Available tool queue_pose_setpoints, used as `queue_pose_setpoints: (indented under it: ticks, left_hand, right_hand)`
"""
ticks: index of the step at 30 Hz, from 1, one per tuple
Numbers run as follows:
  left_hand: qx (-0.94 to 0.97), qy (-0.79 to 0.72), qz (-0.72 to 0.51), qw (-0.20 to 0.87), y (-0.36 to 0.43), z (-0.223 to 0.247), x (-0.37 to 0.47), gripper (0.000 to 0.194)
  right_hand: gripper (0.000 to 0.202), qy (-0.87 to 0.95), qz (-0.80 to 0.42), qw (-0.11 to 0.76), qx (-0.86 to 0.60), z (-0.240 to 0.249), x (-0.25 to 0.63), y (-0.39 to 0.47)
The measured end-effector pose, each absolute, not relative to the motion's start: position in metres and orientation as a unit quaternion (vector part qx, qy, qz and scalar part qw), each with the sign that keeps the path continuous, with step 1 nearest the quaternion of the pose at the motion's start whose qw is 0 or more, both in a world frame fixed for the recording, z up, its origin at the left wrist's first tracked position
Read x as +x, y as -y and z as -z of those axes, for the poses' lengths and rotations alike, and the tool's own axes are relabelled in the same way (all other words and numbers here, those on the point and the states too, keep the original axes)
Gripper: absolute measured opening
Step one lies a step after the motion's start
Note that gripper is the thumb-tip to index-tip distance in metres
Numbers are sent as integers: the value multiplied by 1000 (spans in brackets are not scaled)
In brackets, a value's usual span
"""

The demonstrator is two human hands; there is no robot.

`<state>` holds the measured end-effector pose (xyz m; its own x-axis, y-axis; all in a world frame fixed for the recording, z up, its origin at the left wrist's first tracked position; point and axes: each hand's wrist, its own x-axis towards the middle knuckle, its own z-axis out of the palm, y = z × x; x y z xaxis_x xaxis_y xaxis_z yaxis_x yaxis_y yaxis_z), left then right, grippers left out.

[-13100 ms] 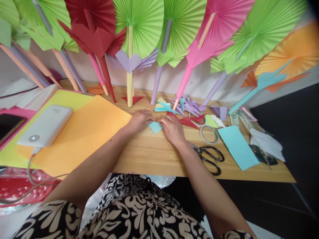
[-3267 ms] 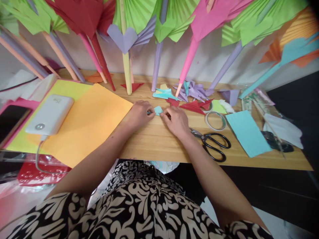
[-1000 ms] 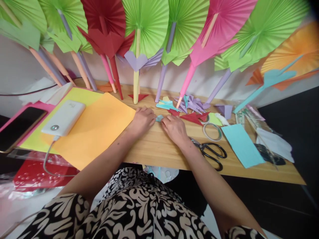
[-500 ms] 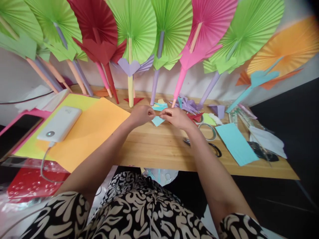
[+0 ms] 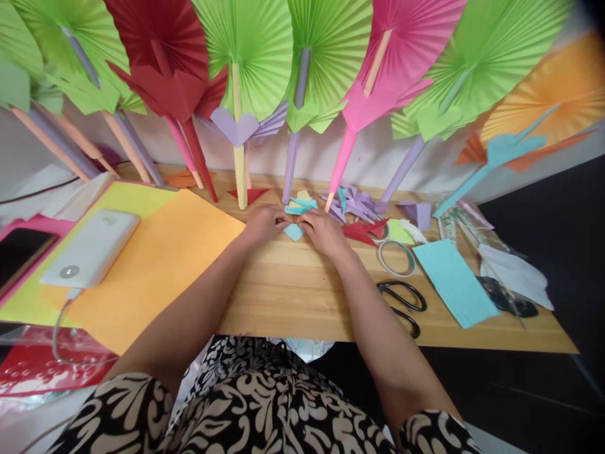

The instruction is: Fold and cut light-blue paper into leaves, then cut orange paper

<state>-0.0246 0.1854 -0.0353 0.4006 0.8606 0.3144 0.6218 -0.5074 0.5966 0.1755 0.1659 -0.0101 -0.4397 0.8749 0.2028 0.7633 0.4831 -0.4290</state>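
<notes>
A small light-blue paper piece point(image 5: 293, 232) lies between my hands over the wooden table, one corner pointing toward me. My left hand point(image 5: 268, 224) pinches its left side, fingers pressed together. On the right side my right hand point(image 5: 322, 231) also has its fingertips closed on the paper. The paper's upper edge is partly covered by my fingers. Just beyond are folded blue paper point(image 5: 301, 207) and a small yellow piece point(image 5: 302, 196). Red folded paper point(image 5: 362, 232) and purple folded papers point(image 5: 357, 203) sit to the right of my right hand.
Pleated paper fans on paper handles lean along the wall. Black-handled scissors point(image 5: 406, 296), a tape roll point(image 5: 396, 258) and a blue sheet point(image 5: 454, 282) are on the right. An orange sheet point(image 5: 155, 252) and a white power bank point(image 5: 92, 247) with a cable are on the left.
The view has shifted slightly. My right forearm has moved left, uncovering more of the scissors and the red paper. Both hands still pinch the small blue paper.
</notes>
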Motion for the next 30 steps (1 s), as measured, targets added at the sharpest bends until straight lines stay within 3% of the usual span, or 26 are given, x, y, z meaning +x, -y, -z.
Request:
queue_pose_setpoints:
  ticks: [22,30]
  left_hand:
    - [842,-423,-300,150,-187,34,-24,15]
    - [852,-425,-279,126,-184,28,-24,20]
  right_hand:
    - [17,858,-42,207,-468,19,171,-170]
    - [19,860,-29,172,-479,16,169,-168]
